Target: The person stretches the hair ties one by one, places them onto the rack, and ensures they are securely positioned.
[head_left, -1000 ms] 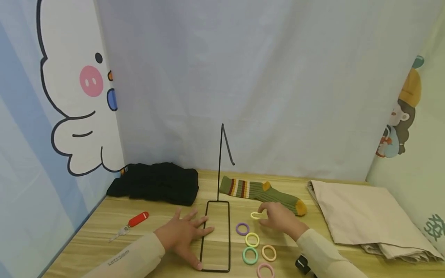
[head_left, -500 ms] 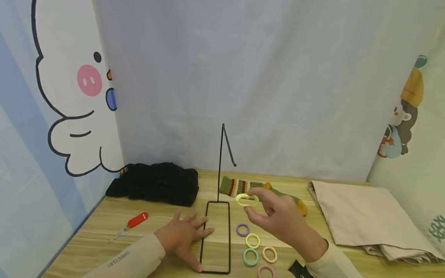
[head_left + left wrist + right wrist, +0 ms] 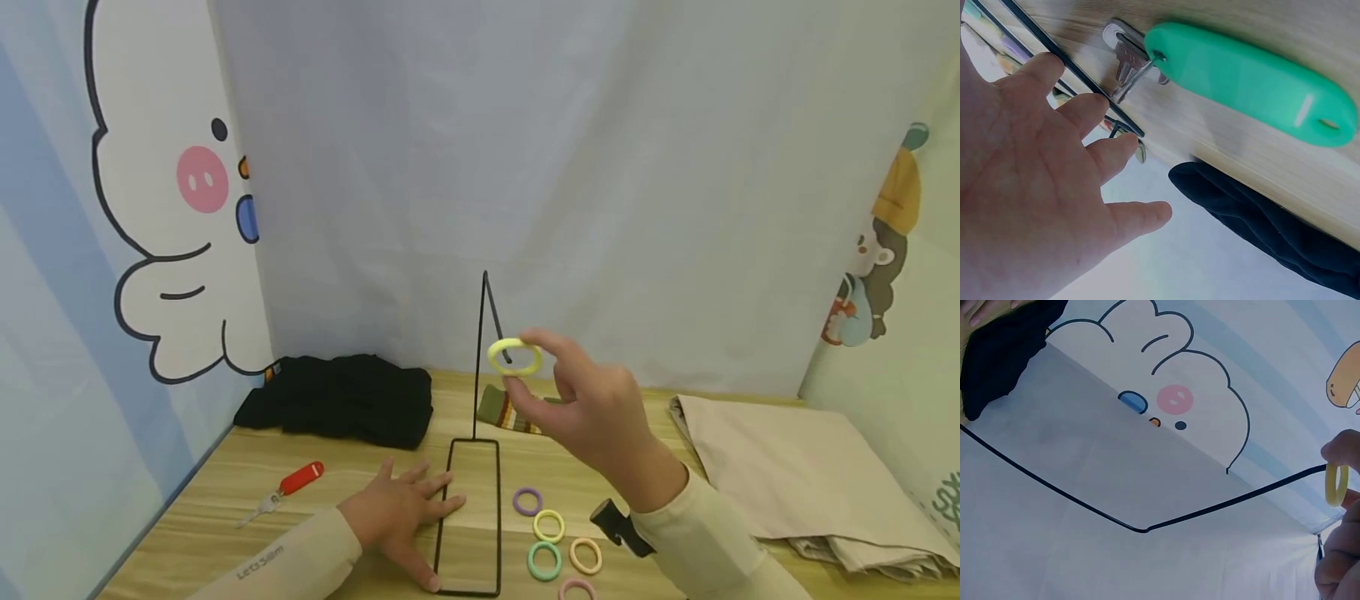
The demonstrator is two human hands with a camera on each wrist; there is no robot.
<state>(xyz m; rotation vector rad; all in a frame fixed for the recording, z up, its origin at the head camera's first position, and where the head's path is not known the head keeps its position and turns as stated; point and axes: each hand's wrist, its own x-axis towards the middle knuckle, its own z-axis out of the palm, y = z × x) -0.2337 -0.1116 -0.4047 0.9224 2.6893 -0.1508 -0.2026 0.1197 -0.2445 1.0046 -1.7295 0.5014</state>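
My right hand [image 3: 600, 417] pinches a yellow ring [image 3: 534, 364] between thumb and finger, raised well over the table. The ring surrounds the drooping arm's tip of a black wire stand [image 3: 481, 358] in the head view. In the right wrist view, that arm's end meets the yellow ring [image 3: 1333, 495] close to the fingertip. My left hand [image 3: 397, 512] lies spread on the table, fingers across the left rod of the stand's rectangular base [image 3: 498, 517] and thumb at its near corner. Purple, yellow, green, orange and pink rings, such as the purple ring [image 3: 527, 502], lie right of the base.
A key [image 3: 264, 506] with a red tag [image 3: 302, 477] lies left of my left hand; the tag [image 3: 1247, 81] looks green in the left wrist view. Behind are folded black cloth [image 3: 345, 400] and a green striped sock [image 3: 492, 406]. Beige cloth [image 3: 780, 467] lies on the right.
My right hand has lifted the yellow ring from the table, up and leftward to the tip of the stand's arm. My left hand stays on the base.
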